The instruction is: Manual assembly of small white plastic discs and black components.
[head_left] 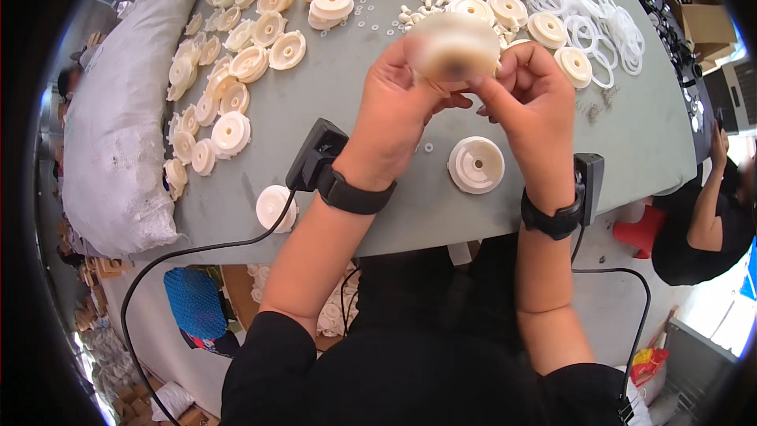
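Observation:
Above the middle of the table I hold up a round cream plastic wheel-like part, blurred in the picture. My left hand is closed on its left side, thumb near the lower rim. My right hand grips the right edge with bent fingers; the fingertips behind the part are hidden. Below my hands a cream disc with a centre hole lies flat on the table. Another pale disc rests by the front edge, next to my left forearm.
Rows of cream parts cover the grey table's left side, beside a white sack. Clear rings, small cream pegs and tiny washers lie at the back. A person and red stool are at right.

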Demonstrator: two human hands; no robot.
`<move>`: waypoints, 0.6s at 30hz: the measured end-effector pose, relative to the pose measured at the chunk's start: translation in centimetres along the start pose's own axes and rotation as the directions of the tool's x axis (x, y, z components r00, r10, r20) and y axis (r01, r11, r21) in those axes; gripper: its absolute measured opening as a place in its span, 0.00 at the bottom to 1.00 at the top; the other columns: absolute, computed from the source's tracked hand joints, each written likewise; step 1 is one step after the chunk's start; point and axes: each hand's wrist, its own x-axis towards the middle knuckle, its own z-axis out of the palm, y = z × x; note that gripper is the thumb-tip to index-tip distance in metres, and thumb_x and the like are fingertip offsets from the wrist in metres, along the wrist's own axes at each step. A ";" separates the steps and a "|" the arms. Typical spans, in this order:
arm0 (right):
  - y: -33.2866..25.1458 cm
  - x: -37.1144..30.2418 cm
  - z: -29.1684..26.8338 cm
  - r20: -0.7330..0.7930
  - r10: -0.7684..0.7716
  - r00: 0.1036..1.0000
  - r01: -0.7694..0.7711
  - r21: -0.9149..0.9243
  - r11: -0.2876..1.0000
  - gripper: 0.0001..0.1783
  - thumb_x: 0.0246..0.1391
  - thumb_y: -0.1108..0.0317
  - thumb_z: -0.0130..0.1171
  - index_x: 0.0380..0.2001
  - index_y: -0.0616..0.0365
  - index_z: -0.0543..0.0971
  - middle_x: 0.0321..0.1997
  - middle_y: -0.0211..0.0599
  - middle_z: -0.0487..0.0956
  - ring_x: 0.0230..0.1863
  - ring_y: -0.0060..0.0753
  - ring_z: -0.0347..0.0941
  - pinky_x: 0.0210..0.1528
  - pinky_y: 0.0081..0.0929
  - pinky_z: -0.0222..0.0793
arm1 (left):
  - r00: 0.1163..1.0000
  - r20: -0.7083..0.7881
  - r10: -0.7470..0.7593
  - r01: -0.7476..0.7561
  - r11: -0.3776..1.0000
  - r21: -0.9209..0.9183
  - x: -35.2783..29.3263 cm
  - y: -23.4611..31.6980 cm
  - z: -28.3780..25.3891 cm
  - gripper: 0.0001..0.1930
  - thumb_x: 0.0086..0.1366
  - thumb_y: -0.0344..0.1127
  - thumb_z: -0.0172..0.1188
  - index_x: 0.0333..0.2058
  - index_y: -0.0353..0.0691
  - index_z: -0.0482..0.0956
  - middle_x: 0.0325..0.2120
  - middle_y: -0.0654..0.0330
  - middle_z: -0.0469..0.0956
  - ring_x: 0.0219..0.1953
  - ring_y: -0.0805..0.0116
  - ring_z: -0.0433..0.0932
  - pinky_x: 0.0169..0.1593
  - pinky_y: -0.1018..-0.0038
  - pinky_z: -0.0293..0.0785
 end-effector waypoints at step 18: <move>1.8 -2.2 2.3 0.538 -0.037 0.842 0.474 -0.705 0.527 0.07 0.39 0.66 0.59 0.20 0.57 0.73 0.24 0.36 0.73 0.32 0.40 0.69 0.35 0.36 0.62 | 0.988 0.137 0.071 -0.051 0.988 -0.143 2.0 1.1 -4.5 0.19 0.64 0.37 0.51 0.50 0.33 0.64 0.46 0.45 0.72 0.45 0.55 0.75 0.50 0.66 0.72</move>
